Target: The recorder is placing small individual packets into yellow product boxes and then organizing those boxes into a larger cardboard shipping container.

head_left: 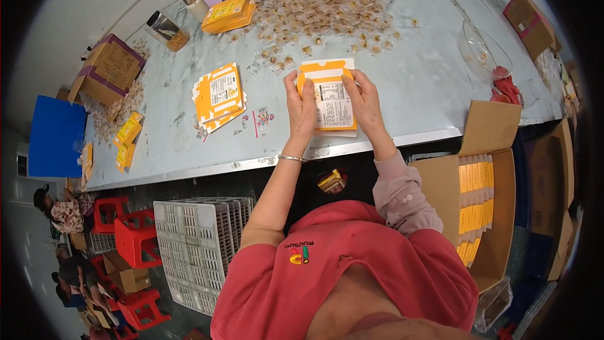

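Note:
Near the table's front edge, my left hand [301, 106] and my right hand [365, 102] grip a yellow-and-white flat carton [335, 111] from its two sides. Both thumbs press on its printed face, and the other fingers go behind it. White edges stick out above and below, so more than one carton may be in the grip; I cannot tell. Left of my hands lies an uneven stack of similar flat cartons [219, 93]. Beyond the held carton spreads a large heap of small clear-wrapped pieces [324, 9].
At the right, an open cardboard box [434, 179] holds rows of filled yellow cartons [476, 182]. More yellow cartons [228, 14], a jar [167, 30] and a brown box [113, 68] stand on the table [415, 82]. White crates [201, 245] and red stools [135, 239] are below left.

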Demonstrator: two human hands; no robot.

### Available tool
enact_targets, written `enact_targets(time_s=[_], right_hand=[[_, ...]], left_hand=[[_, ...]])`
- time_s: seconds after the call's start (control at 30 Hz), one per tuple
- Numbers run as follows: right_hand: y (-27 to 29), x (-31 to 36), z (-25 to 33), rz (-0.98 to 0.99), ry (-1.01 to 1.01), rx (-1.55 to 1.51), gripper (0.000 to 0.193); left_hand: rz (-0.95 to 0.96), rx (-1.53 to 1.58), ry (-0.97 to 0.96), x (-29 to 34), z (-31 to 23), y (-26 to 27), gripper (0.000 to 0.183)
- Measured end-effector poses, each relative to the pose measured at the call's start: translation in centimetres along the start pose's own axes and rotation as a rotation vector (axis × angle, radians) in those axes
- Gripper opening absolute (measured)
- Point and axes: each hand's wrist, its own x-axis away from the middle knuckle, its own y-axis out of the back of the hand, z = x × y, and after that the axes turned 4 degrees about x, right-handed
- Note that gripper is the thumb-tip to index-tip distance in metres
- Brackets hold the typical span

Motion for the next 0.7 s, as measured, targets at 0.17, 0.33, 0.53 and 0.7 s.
enact_targets(time_s=[0.17,0.33,0.53,0.7], right_hand=[[-0.1,1.0,0.5,-0.012,-0.226,-0.380,0.007],[-0.6,1.9,1.9,-0.181,-0.206,-0.725,0.014],[1.8,1.8,-0.7,0.030,-0.202,-0.692,0.015],[2.3,2.9,-1.3,0.125,-0.239,-0.616,0.012]], left_hand=[[0.067,-0.051,0.173,0.6,0.9,0.6,0.020],[-0.051,0.285,0.221,2.1,-2.8,-0.8,0.028],[0.350,0.023,0.163,4.4,2.0,1.9,0.050],[0.333,0.051,0.157,4.8,3.1,1.8,0.043]])
